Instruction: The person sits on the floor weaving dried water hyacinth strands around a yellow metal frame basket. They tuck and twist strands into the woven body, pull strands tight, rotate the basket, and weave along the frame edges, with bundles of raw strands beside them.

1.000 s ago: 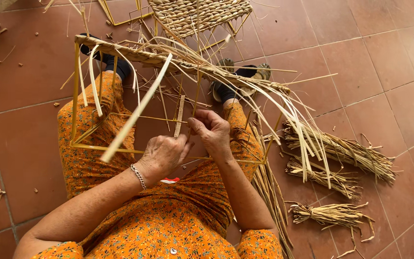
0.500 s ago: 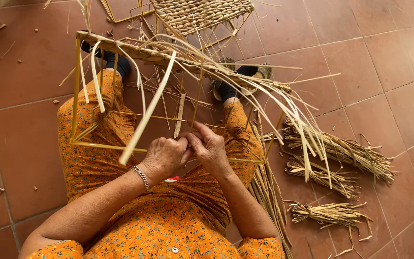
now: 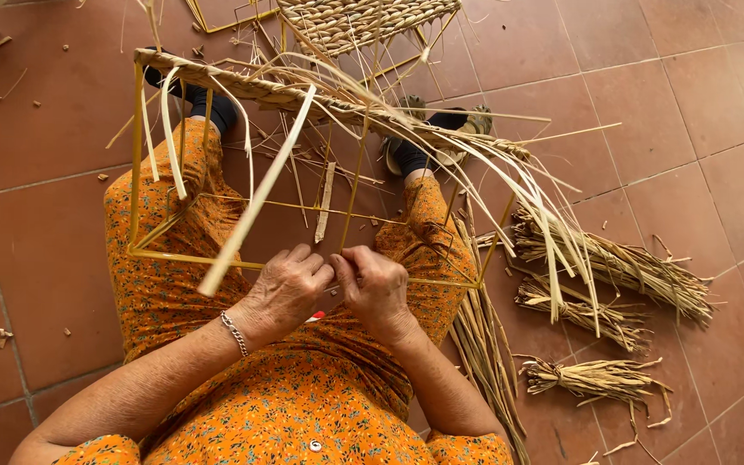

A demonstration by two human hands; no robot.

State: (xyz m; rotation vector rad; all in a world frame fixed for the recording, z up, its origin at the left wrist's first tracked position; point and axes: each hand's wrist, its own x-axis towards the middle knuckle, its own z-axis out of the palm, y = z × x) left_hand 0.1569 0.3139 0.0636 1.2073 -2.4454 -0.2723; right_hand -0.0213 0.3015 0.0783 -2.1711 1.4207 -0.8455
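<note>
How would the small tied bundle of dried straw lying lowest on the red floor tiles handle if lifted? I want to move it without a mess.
The small tied bundle of dried straw probably feels light and slightly floppy. Its frayed ends suggest it could shed bits. Being bound at one end, it should likely hold together.

No packages, labels, signs or screens visible.

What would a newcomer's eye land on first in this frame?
Both hands, left hand and right hand, meet at the near rail of a yellow wire frame resting over orange-clad knees. Its far edge carries a woven straw band with loose strands fanning right. Tied straw bundles lie on the tiled floor at right.
</note>
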